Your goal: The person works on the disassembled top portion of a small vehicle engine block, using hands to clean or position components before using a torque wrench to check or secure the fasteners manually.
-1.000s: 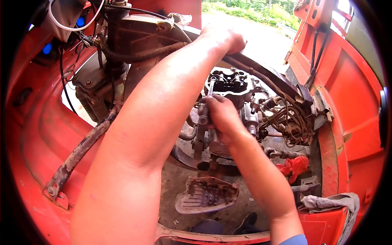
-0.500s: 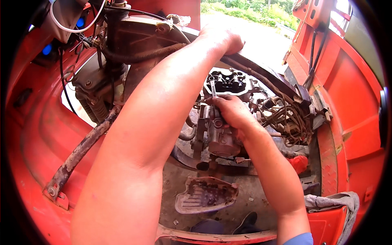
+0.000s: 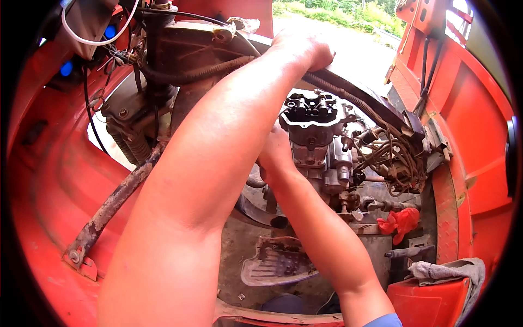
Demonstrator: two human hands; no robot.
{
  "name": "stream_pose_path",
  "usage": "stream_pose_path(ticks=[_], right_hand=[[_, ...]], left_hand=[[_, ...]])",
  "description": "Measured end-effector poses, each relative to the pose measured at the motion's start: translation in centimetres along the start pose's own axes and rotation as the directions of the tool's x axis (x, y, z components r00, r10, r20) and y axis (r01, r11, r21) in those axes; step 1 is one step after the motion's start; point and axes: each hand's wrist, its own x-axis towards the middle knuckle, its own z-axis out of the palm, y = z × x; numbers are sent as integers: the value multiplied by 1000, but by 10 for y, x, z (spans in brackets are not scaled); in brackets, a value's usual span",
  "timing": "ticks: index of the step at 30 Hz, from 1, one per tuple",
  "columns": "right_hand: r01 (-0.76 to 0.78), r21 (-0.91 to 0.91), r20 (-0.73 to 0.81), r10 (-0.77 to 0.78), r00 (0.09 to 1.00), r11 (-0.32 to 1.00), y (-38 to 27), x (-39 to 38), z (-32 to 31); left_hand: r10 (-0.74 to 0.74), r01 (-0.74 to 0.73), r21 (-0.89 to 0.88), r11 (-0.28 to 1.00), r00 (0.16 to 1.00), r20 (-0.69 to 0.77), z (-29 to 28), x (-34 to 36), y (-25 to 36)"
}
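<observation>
The left hand [image 3: 305,48] is being held at the far rail [image 3: 357,97]; the right hand [image 3: 276,146] is being partly hidden left of the central engine [image 3: 311,137]; finger opening and grip cannot be told

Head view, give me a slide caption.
Left hand at a frame rail, right hand partly behind the left forearm, beside an open-topped engine.

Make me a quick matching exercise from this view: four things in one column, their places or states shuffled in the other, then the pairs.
Things:
1. engine
2. left hand
3. right hand
4. grey cloth

Places or states:
A. partly hidden behind the left forearm
B. draped over a red panel
C. open at the top
D. by the dark beam

Pairs: 1-C, 2-D, 3-A, 4-B
</observation>
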Motion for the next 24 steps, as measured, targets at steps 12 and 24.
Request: stream_pose_path(ticks=[12,24], right_hand=[[-160,-455,52,206,977,876,-66,-28,-69],[-52,-493,-60,26,998,869,-54,-31,-74]], left_hand=[[62,-59,80,995,998,-31,11,12,-12],[39,-40,-10,999,997,-62,12,10,-4]])
